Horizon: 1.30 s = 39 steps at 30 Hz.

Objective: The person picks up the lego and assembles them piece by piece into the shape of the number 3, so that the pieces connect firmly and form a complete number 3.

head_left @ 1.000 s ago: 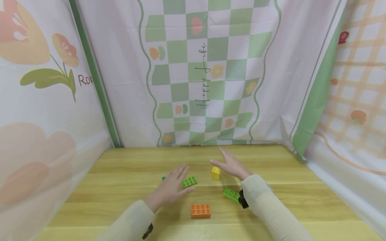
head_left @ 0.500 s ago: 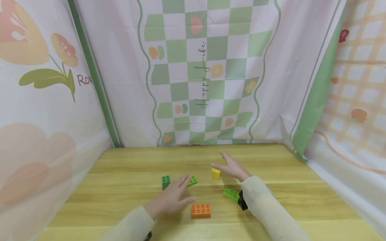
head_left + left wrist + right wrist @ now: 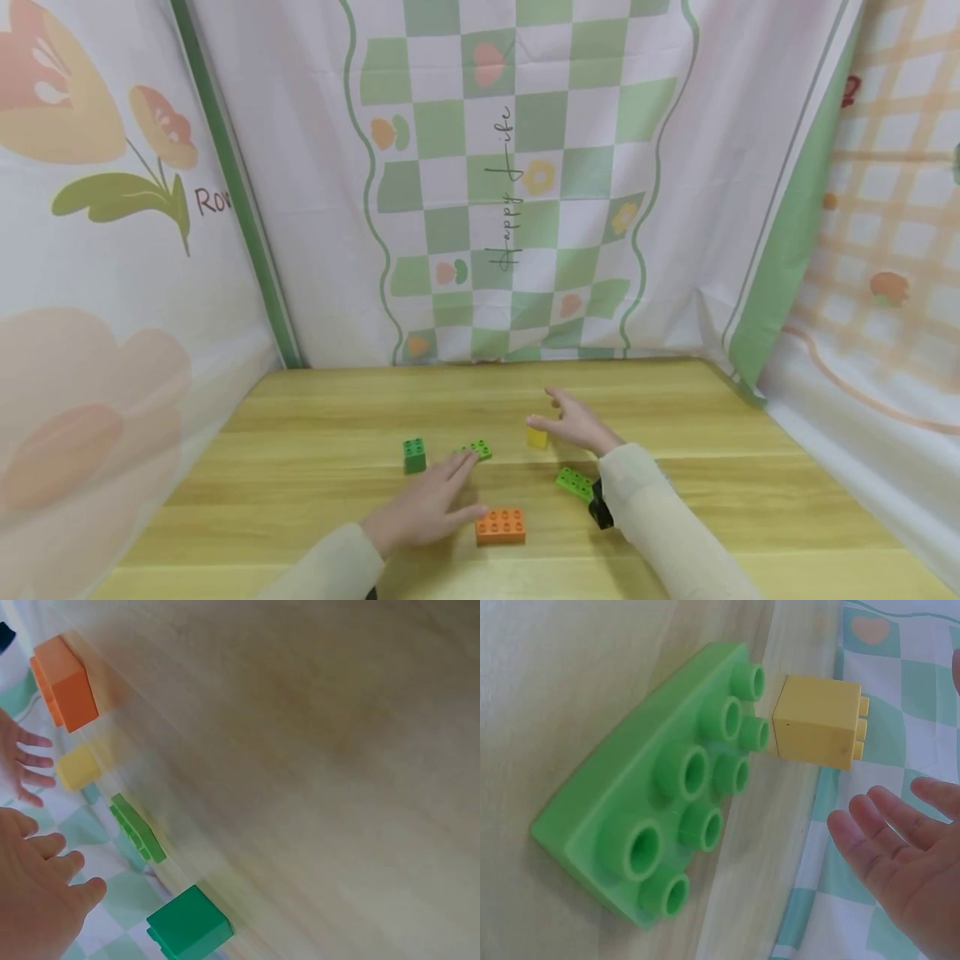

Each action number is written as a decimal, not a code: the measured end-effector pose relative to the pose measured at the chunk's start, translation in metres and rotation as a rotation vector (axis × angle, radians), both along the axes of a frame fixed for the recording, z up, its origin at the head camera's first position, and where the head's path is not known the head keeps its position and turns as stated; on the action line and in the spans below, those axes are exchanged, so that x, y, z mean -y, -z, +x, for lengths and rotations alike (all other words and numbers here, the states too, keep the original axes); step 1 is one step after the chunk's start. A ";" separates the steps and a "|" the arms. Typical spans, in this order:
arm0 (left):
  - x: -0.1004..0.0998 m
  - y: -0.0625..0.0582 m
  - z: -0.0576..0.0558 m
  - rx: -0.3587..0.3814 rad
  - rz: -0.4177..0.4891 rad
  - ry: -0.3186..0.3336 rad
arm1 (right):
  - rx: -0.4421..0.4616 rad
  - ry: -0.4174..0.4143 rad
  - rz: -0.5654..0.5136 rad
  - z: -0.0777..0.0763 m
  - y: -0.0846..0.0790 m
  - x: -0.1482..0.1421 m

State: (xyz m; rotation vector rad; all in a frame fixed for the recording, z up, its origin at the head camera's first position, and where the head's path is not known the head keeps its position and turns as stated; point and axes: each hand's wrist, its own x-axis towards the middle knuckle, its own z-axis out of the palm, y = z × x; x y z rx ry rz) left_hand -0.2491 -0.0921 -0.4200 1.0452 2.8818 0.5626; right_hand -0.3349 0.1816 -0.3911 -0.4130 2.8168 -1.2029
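Observation:
My left hand (image 3: 427,504) hovers over the table, fingers extended and holding nothing. Its thumb tip overlaps the back left corner of the orange building block (image 3: 500,527), while its fingertips partly cover a flat light green block (image 3: 480,451). Left of those fingers stands a dark green block (image 3: 191,924). My right hand (image 3: 576,423) is just right of the yellow block (image 3: 819,718), whose top it partly hides in the head view. In the right wrist view its fingers are spread and apart from that block. A second light green block (image 3: 649,780) lies near the right wrist.
The wooden table (image 3: 315,483) carries all the blocks. A checkered cloth (image 3: 517,208) hangs behind it, and a floral cloth (image 3: 97,333) on the left and a plaid one (image 3: 885,250) on the right close the sides.
The left hand has moved back toward the person, uncovering the dark green block. My right hand has shifted slightly nearer too, its thumb now overlapping the yellow block. The blocks have stayed put.

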 end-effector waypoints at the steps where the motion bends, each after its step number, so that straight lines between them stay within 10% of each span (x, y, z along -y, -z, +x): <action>1: 0.000 0.001 0.000 -0.003 -0.002 0.003 | 0.000 0.002 0.000 0.000 0.001 0.000; 39: -0.007 0.024 0.004 0.123 0.129 0.013 | 0.063 0.048 -0.108 -0.007 0.025 0.001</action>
